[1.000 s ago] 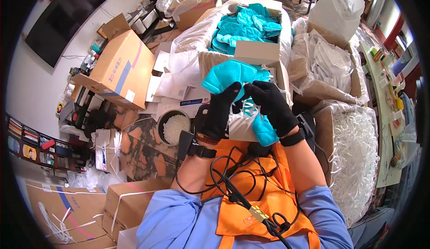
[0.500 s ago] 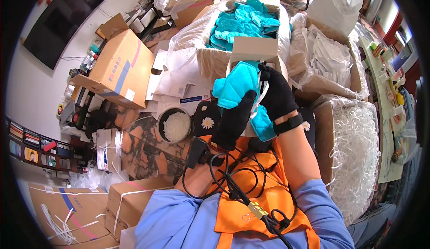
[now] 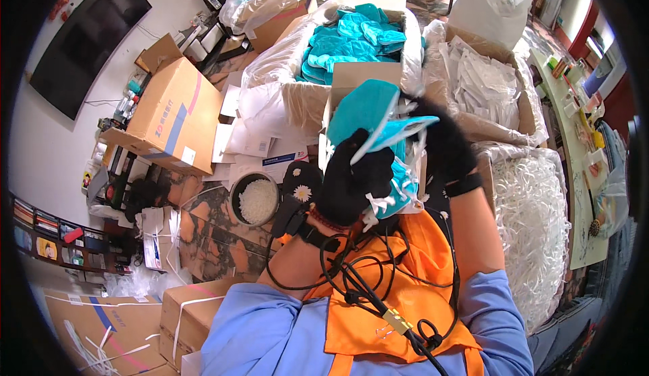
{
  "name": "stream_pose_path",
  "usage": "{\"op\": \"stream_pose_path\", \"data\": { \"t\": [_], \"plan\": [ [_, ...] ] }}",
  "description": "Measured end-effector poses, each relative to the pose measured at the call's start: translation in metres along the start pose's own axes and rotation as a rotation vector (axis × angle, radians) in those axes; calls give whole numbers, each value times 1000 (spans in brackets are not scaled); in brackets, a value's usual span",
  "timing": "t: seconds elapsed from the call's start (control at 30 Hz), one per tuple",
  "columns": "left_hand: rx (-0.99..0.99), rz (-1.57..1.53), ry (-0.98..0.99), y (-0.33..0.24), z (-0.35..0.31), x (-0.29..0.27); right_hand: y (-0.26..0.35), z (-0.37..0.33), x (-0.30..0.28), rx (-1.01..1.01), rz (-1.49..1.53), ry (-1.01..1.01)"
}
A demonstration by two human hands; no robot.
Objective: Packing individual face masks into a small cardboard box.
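Note:
A teal fabric face mask (image 3: pixel 365 109) with pale edges is held up in front of me, its layers spread apart. My left hand (image 3: pixel 353 183), in a black glove, is closed on its lower left part. On the other side, my black-gloved right hand (image 3: pixel 446 143) grips the mask's right edge; motion blurs it and the mask hides some fingertips. Below, more teal masks (image 3: pixel 405 179) with white straps lie in an open cardboard box (image 3: pixel 362 73) between my knees. White strap ends hang beside my left hand.
Beyond stands a plastic-lined carton (image 3: pixel 304 102) heaped with teal masks. To the right are a carton of white packets (image 3: pixel 483 82) and one of white strips (image 3: pixel 531 234). A bowl of white pellets (image 3: pixel 257 200) sits left, near a closed carton (image 3: pixel 172 116). Black cables (image 3: pixel 351 274) cross my orange apron.
The mask has turned and its layers have spread apart, showing its pale edge. My right hand has moved slightly right and lower, my left hand slightly lower. The view has shifted a little.

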State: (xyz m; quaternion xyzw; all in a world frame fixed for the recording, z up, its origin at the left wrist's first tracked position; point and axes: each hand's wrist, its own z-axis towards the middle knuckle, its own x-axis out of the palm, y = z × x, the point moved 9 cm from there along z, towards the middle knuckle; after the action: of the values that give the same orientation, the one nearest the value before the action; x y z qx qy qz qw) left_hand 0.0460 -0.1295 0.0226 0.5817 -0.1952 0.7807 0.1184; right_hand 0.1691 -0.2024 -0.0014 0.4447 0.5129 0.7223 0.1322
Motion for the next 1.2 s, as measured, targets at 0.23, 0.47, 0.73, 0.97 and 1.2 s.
{"op": "stream_pose_path", "data": {
  "t": [0.23, 0.47, 0.73, 0.97, 1.2],
  "plan": [
    [271, 157, -538, 10, -20, 4, -30, -26, 85, 59, 236, 384],
    [227, 243, -475, 7, -34, -6, -59, -26, 73, 19, 188, 280],
    [120, 126, -159, -3, -28, -26, -37, 3, 72, 54, 100, 32],
    [421, 1017, -556, -101, -61, -38, 10, -6, 50, 76, -159, -157],
    [592, 1921, -704, -112, -33, -4, -5, -3, 77, 107, -13, -48]
  ]
}}
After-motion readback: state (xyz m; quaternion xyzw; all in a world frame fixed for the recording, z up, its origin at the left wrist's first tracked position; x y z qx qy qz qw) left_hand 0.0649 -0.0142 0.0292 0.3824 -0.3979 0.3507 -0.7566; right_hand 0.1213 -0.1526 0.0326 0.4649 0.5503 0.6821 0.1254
